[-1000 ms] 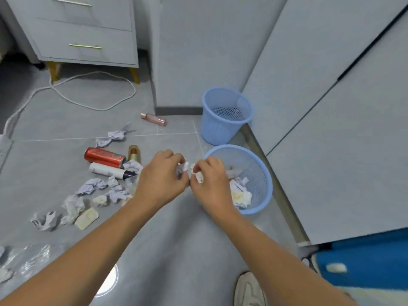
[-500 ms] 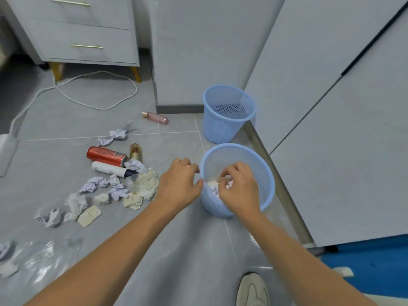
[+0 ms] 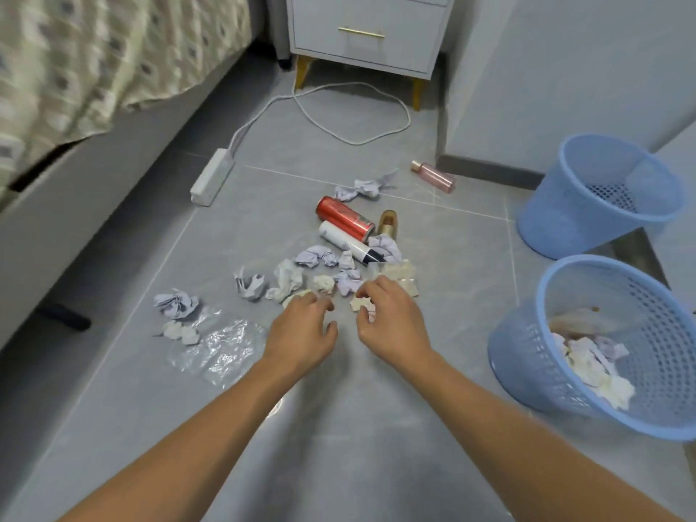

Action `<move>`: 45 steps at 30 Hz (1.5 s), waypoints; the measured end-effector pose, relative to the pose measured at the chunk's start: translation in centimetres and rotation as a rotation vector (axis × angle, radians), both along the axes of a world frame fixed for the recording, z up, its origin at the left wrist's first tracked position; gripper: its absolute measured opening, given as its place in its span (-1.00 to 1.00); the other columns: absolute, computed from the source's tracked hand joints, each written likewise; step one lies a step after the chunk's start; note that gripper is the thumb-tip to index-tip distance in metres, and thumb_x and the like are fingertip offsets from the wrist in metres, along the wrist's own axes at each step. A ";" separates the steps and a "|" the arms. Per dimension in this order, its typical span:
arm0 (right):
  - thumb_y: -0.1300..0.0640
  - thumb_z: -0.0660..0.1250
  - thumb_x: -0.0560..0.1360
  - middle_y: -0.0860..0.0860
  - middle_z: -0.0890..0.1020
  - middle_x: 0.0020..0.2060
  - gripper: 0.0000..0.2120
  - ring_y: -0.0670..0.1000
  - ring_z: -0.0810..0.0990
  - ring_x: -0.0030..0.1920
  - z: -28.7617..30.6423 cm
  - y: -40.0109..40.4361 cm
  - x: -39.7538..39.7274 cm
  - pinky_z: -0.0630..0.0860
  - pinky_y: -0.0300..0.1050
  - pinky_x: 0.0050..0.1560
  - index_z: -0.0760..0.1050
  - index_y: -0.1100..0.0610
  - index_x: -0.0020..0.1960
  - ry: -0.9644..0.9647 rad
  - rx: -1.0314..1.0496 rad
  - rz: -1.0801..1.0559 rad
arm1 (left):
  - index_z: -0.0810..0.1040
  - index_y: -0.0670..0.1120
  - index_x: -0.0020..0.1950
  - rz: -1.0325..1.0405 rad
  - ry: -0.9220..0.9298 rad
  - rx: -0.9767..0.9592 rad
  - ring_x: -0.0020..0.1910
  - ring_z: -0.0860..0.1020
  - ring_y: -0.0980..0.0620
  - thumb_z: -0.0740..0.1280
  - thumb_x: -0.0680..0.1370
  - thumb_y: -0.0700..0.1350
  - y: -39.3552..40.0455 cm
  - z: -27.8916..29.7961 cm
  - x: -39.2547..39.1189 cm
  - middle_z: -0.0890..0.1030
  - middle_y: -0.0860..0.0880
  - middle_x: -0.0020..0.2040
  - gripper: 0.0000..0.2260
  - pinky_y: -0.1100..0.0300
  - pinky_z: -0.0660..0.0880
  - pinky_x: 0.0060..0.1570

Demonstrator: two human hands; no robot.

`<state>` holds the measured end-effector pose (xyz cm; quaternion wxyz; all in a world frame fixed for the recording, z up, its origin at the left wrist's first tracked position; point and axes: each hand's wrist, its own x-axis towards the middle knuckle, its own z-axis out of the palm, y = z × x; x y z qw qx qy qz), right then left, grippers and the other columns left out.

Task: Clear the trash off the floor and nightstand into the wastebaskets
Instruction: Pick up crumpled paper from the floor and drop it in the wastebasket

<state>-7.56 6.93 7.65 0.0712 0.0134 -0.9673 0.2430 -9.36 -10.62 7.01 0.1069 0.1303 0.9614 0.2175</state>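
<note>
My left hand [image 3: 301, 333] has its fingers [image 3: 318, 303] loosely curled over a cream scrap, gripping nothing that I can see. My right hand [image 3: 391, 325] bends its fingers [image 3: 367, 292] over a cream paper wad [image 3: 360, 304]; whether they pinch it I cannot tell. Crumpled papers [image 3: 316, 256], a red can [image 3: 344, 218] and a white tube [image 3: 346, 244] litter the floor [image 3: 339, 427] at centre. At lower right stands the near wastebasket [image 3: 527, 356], with paper in it; above it is the far wastebasket [image 3: 546, 216].

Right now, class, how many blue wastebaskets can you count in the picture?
2. The near wastebasket stands at the right, holding crumpled paper; the far wastebasket stands behind it beside the wall, with no trash showing in it.
</note>
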 end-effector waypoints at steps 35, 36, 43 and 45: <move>0.18 0.36 0.46 0.02 0.45 0.04 -0.62 0.11 0.48 0.06 4.6 2.3 2.3 0.50 0.03 -0.12 0.41 0.01 0.24 -0.088 0.046 -0.130 | 0.55 0.00 0.16 -0.152 0.101 0.136 -0.03 0.57 -0.06 0.34 0.52 -0.06 3.7 5.4 0.6 0.52 0.02 0.05 -0.78 0.00 0.57 -0.16; 0.17 0.37 0.46 0.02 0.45 0.03 -0.63 0.11 0.48 0.05 6.0 3.3 3.1 0.47 -0.01 -0.13 0.41 0.02 0.23 -0.068 0.052 -0.155 | 0.55 -0.01 0.15 -0.184 0.114 0.155 -0.03 0.57 -0.06 0.34 0.52 -0.06 5.0 6.9 1.0 0.52 0.02 0.05 -0.78 -0.02 0.57 -0.15; 0.21 0.35 0.43 0.03 0.49 0.01 -0.65 0.11 0.48 0.02 13.9 13.7 8.8 0.50 0.07 -0.10 0.44 0.06 0.19 0.072 0.100 -0.427 | 0.54 -0.02 0.13 -0.375 0.198 0.315 -0.02 0.54 -0.06 0.34 0.51 -0.09 17.0 14.5 2.7 0.50 0.01 0.01 -0.80 0.00 0.54 -0.14; 0.19 0.36 0.45 0.05 0.51 0.02 -0.67 0.13 0.50 0.02 14.9 17.3 10.7 0.51 0.10 -0.08 0.45 0.07 0.20 0.067 0.131 -0.507 | 0.55 -0.03 0.14 -0.427 0.214 0.347 -0.01 0.53 -0.08 0.33 0.52 -0.09 21.0 15.7 3.2 0.50 0.00 0.01 -0.80 -0.01 0.54 -0.12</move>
